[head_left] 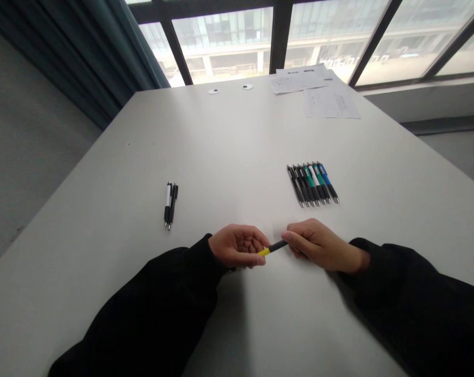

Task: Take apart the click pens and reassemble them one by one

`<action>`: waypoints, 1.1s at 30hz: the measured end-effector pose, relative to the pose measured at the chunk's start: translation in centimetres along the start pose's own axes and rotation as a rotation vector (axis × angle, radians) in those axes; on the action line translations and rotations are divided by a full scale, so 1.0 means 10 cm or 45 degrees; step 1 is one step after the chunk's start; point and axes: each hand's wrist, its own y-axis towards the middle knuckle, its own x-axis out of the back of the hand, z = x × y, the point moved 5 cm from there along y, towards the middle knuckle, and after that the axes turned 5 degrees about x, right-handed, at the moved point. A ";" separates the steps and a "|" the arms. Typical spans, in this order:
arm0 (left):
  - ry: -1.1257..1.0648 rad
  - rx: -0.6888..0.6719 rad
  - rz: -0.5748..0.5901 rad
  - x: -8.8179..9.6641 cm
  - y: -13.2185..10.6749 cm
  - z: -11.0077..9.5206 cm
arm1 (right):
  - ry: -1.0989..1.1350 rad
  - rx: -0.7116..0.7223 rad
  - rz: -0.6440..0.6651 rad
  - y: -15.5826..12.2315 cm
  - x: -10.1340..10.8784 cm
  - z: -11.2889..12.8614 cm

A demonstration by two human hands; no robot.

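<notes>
Between my two hands is a yellow pen with a black grip, held a little above the table. My left hand is closed round its yellow barrel, palm turned up. At the other end, my right hand pinches the black grip and hides the tip. Beyond my right hand lies a row of several pens, side by side, with black, green, white and blue barrels. To the left of my left hand lie a white-and-black pen and a black pen, close together.
A white table spreads out under my hands. Printed papers lie at its far right, near the windows. Two cable hole covers sit along the far edge. A dark curtain hangs at the back left.
</notes>
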 end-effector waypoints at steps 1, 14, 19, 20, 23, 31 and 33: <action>0.004 -0.001 -0.006 0.00 0.00 0.01 | -0.013 -0.019 -0.006 0.00 0.00 -0.01; 0.142 -0.133 -0.290 0.29 -0.05 -0.12 | 0.054 -0.188 -0.089 0.00 -0.02 -0.06; 0.483 -0.356 -0.512 0.39 -0.12 -0.28 | 0.139 -0.309 -0.102 0.00 -0.06 -0.12; 0.525 -0.424 -0.542 0.38 -0.14 -0.31 | 0.156 -0.320 -0.112 0.00 -0.06 -0.13; 0.716 -0.619 -0.591 0.29 -0.21 -0.44 | 0.241 -0.350 -0.107 0.00 -0.06 -0.17; 0.432 -0.801 -0.596 0.18 -0.32 -0.66 | 0.143 0.049 0.175 0.00 -0.14 0.03; 0.225 -0.790 -0.554 0.13 -0.30 -0.64 | 0.089 0.165 0.196 -0.01 -0.19 0.12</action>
